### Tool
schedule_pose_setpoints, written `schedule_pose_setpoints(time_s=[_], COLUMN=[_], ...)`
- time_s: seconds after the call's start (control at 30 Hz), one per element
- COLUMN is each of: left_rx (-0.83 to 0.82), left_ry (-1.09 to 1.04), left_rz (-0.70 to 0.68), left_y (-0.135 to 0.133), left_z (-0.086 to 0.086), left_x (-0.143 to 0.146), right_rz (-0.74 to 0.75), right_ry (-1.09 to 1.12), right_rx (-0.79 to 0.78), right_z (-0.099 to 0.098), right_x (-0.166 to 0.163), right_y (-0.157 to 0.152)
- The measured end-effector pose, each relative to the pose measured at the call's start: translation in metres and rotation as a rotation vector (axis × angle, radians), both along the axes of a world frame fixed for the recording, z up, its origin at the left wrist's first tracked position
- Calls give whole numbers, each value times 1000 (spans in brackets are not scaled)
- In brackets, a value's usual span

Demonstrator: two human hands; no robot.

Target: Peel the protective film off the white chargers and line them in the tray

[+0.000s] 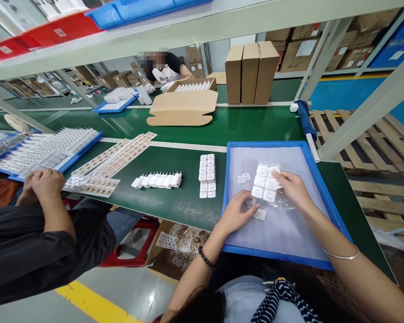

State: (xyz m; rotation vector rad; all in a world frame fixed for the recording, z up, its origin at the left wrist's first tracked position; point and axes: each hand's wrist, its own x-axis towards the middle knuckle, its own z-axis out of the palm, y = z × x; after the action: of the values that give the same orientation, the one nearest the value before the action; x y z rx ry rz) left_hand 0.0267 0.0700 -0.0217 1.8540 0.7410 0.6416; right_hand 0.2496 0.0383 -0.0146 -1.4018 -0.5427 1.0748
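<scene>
A blue tray (319, 184) lined with white foam lies on the green belt in front of me. In it sits a cluster of small white chargers (264, 181) under clear plastic film. My right hand (294, 188) rests on the right side of that cluster, fingers curled on the film and chargers. My left hand (237, 211) is closed in a pinch on a clear plastic piece near a loose charger (260, 215). Two more loose chargers (244, 178) lie at the tray's upper left.
Left of the tray, white chargers stand in a block (207, 175) and a row (158, 180), beside label sheets (111, 161). A person at my left has hands (45, 184) near another blue tray (84, 150). Across the belt, another person works by an open carton (185, 105). Wooden pallets (380, 148) lie right.
</scene>
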Motion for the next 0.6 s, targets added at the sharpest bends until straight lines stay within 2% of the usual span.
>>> schedule_pose_setpoints(time_s=[0.1, 0.23, 0.3, 0.43, 0.6], left_rx=[103, 169, 284, 447, 411], left_ry=[-3, -18, -23, 32, 49], left_rz=[134, 297, 280, 90, 174], left_y=[-1, -3, -4, -3, 0], left_z=[-1, -2, -2, -3, -7], left_x=[-1, -5, -5, -3, -4], right_rz=[87, 127, 159, 316, 504], right_ry=[-109, -191, -201, -136, -71], right_rx=[-17, 22, 51, 121, 164], right_z=[-9, -6, -2, 5, 9], right_x=[-15, -18, -19, -32, -47], right_y=[-1, -3, -4, -8, -16])
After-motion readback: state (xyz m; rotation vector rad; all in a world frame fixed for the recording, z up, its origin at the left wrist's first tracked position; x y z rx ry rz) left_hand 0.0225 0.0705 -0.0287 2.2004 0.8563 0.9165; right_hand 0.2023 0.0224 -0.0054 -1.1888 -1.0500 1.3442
